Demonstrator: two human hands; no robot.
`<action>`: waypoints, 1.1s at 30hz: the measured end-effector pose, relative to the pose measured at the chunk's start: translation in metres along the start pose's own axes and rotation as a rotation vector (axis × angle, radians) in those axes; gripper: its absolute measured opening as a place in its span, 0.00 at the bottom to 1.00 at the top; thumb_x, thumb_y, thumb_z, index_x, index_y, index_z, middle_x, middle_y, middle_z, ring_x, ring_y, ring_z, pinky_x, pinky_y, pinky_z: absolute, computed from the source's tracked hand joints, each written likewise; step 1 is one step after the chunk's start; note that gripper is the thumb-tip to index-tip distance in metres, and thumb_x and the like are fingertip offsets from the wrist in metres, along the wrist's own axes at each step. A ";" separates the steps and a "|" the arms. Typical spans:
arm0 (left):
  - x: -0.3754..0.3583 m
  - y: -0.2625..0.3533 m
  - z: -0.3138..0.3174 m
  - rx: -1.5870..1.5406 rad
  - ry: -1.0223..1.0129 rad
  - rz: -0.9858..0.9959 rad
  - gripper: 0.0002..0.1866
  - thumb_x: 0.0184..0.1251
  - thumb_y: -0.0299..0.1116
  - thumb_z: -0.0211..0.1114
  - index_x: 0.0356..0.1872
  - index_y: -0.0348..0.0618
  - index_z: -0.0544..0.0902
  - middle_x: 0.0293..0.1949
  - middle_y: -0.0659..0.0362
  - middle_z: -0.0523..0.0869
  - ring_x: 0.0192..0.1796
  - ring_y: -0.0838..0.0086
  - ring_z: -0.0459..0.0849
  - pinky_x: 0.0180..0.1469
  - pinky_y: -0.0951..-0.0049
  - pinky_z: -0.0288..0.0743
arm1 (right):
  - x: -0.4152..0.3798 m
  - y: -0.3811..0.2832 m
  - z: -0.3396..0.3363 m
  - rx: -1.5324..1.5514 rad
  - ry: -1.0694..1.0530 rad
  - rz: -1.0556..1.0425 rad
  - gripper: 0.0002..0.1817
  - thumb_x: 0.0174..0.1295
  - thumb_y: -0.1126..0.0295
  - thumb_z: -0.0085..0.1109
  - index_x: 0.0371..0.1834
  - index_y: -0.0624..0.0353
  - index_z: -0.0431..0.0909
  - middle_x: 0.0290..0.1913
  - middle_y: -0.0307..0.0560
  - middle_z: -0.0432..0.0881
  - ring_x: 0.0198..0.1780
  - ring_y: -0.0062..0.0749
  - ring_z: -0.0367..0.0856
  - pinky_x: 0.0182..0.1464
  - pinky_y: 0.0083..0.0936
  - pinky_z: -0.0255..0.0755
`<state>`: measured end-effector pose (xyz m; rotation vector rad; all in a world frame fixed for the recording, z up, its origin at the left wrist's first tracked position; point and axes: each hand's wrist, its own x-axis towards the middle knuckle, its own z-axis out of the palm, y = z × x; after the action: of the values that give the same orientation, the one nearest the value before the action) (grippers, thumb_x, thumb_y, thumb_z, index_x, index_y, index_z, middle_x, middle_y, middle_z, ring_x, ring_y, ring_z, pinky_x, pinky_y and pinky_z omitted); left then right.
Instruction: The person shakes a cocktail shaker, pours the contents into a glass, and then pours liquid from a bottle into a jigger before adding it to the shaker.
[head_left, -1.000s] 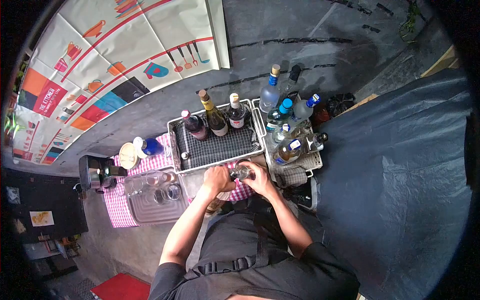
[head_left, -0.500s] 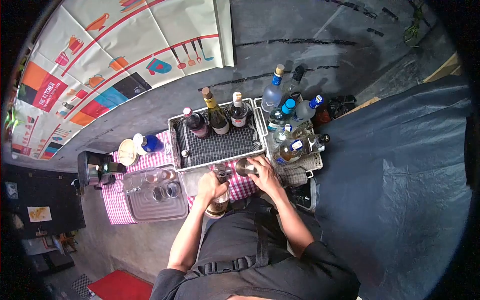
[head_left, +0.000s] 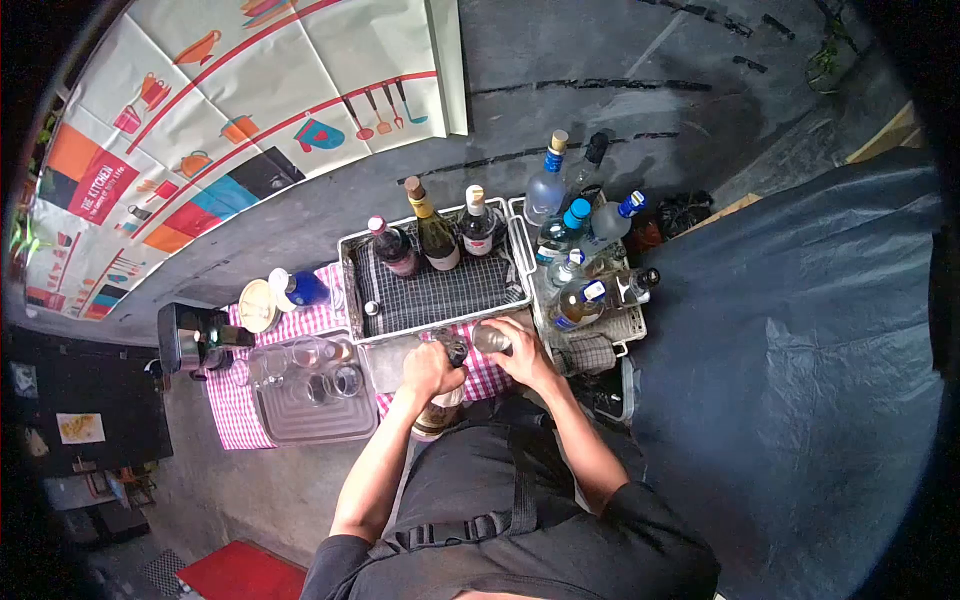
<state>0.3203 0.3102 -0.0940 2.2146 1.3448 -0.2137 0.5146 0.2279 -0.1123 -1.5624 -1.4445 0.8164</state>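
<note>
My left hand is closed around the neck of a bottle with a pale label, whose base points toward my body. Its dark mouth end shows just past my fingers. My right hand grips a small metal-looking cup from its right side, the cup tilted toward the bottle's mouth. A narrow gap lies between cup and bottle. Both are above a pink-and-white checked cloth. I cannot see whether any liquid is flowing.
A white basket with three corked or capped bottles stands ahead. Several liquor bottles crowd another basket at the right. A clear tray holding several glasses is at the left, near a black appliance and a blue-and-white container.
My left hand has shifted slightly right with the bottle, bringing its mouth nearer the cup. The cup has turned a little, so it looks paler and more of its opening shows.
</note>
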 end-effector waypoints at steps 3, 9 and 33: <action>0.002 0.016 -0.014 0.072 -0.056 0.026 0.21 0.46 0.45 0.68 0.30 0.32 0.88 0.31 0.36 0.88 0.40 0.48 0.90 0.48 0.54 0.85 | -0.002 0.001 0.006 0.073 -0.002 -0.001 0.27 0.48 0.82 0.67 0.56 0.63 0.79 0.55 0.52 0.84 0.58 0.45 0.84 0.61 0.33 0.77; 0.009 0.022 -0.015 0.114 -0.081 0.125 0.23 0.44 0.47 0.69 0.26 0.30 0.86 0.27 0.37 0.86 0.37 0.47 0.90 0.45 0.53 0.85 | -0.005 0.004 0.013 0.121 0.016 -0.010 0.26 0.46 0.83 0.64 0.54 0.64 0.80 0.54 0.53 0.85 0.57 0.45 0.84 0.61 0.34 0.77; 0.013 0.042 -0.024 0.309 -0.342 -0.004 0.23 0.48 0.46 0.67 0.41 0.39 0.90 0.43 0.44 0.91 0.50 0.57 0.91 0.54 0.60 0.85 | -0.006 -0.003 0.006 0.098 -0.028 -0.031 0.31 0.43 0.87 0.60 0.57 0.62 0.81 0.56 0.55 0.84 0.59 0.46 0.84 0.62 0.34 0.77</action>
<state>0.3595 0.3171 -0.0639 2.2847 1.1881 -0.8104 0.5073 0.2223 -0.1130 -1.4574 -1.4239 0.8812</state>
